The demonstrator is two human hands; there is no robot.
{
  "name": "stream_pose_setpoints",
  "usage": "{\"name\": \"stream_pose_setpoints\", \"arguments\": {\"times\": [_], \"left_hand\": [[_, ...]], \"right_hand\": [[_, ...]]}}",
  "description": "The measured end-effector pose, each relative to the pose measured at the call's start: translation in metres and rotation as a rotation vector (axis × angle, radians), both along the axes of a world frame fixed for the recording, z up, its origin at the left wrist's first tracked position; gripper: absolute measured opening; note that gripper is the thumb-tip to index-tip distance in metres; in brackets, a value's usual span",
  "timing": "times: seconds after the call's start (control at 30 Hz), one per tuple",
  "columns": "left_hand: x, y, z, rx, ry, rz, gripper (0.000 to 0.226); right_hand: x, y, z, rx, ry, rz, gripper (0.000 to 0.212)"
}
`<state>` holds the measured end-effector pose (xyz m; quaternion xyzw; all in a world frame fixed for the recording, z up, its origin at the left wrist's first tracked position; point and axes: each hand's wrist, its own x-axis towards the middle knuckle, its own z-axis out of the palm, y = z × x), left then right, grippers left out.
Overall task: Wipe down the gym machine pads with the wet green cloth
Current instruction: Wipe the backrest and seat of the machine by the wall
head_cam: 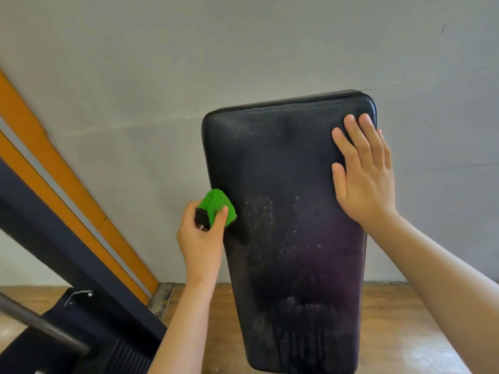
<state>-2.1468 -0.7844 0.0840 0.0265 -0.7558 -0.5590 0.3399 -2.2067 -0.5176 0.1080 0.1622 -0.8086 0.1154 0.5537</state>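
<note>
Left hand (201, 233) around green cloth (217, 206)

The left hand (201, 236) grips a bunched green cloth (217, 205) against the left edge of the black pad (286, 225); the right hand (363, 171) lies flat, fingers straight, on the pad's upper right; wet streaks mark its lower half; a grey wall (243, 49) stands behind.

The person shows as two bare limbs: a slim left forearm (183, 319) and a right forearm (437, 265) broader near the lens, both uncovered to the wrist, ending in a bare left hand (201, 236) and right hand (364, 179).
</note>
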Motion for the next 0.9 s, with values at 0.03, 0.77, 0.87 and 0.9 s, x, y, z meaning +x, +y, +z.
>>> {"name": "stream_pose_setpoints", "arguments": {"times": [0.03, 0.77, 0.87, 0.9], "left_hand": [[0.005, 0.000, -0.013, 0.034, -0.040, 0.002, 0.017], [-0.005, 0.027, 0.011, 0.060, 0.049, 0.048, 0.020], [0.010, 0.034, -0.020, 0.057, -0.054, 0.047, 0.022], [0.014, 0.035, -0.029, 0.072, -0.086, 0.046, 0.021]], "right_hand": [[0.000, 0.000, 0.000, -0.004, -0.003, 0.010, 0.049], [0.000, 0.001, -0.003, -0.014, -0.012, -0.023, 0.051], [0.000, 0.001, -0.003, -0.014, -0.010, -0.027, 0.051], [-0.001, 0.001, -0.004, -0.011, -0.008, -0.028, 0.051]]}}
